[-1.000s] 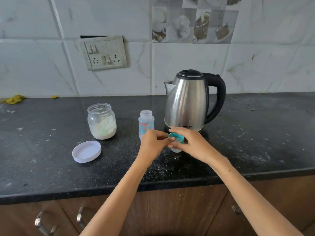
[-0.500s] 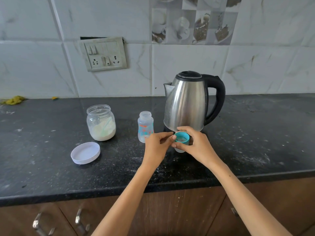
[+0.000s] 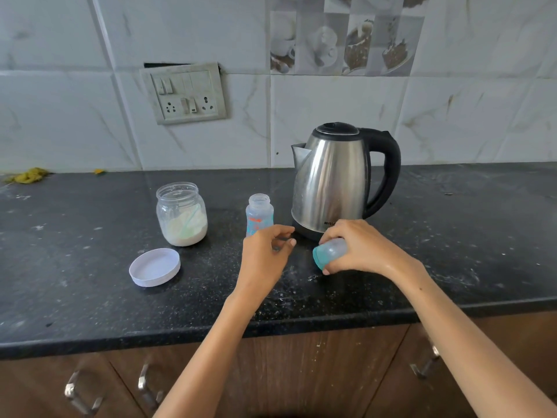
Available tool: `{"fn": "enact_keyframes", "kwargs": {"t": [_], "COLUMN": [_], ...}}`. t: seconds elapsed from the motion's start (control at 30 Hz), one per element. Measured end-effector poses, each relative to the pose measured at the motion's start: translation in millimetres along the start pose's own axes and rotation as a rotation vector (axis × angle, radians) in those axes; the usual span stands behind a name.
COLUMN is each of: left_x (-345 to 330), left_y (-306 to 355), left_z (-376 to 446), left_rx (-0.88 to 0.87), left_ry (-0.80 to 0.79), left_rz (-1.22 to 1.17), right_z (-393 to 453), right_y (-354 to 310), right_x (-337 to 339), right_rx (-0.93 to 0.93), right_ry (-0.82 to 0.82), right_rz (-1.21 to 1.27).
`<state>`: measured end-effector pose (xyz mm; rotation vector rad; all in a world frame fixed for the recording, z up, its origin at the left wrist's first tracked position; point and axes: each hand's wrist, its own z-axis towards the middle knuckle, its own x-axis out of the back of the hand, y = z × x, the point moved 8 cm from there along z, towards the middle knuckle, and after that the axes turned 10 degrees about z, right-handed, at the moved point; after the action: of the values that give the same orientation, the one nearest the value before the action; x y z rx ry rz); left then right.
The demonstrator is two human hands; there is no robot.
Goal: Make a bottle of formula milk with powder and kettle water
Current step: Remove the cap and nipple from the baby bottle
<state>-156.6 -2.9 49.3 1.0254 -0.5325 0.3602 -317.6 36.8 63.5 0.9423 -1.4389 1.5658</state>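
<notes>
Holding the teal cap tipped on its side in my right hand, fingers wrapped round it, I should set it down well apart from the open bottle, which stands just left of the kettle. My left hand hovers loosely curled and holds nothing, free to steady the bottle before I scoop from the powder jar.
</notes>
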Motion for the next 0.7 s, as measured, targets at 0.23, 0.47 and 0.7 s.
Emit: {"fn": "enact_keyframes", "kwargs": {"t": [0.23,0.47,0.7], "left_x": [4.8,8.5,13.8], "left_y": [-2.8,3.3,-2.0], "left_z": [-1.7,-3.8,-4.5], "left_rx": [0.002,-0.100,-0.149], "left_ry": [0.012,0.037,0.094], "left_rz": [0.060,0.154,0.160], "right_z": [16.4,7.9,-3.6], "right_y": [-22.4,-13.8,-11.0], "right_x": [-11.4,-31.2,-23.8], "right_rx": [0.034,0.067,0.098], "right_ry": [-0.204,-0.204,-0.064], "right_rz": [-0.316,-0.179,-0.103]}}
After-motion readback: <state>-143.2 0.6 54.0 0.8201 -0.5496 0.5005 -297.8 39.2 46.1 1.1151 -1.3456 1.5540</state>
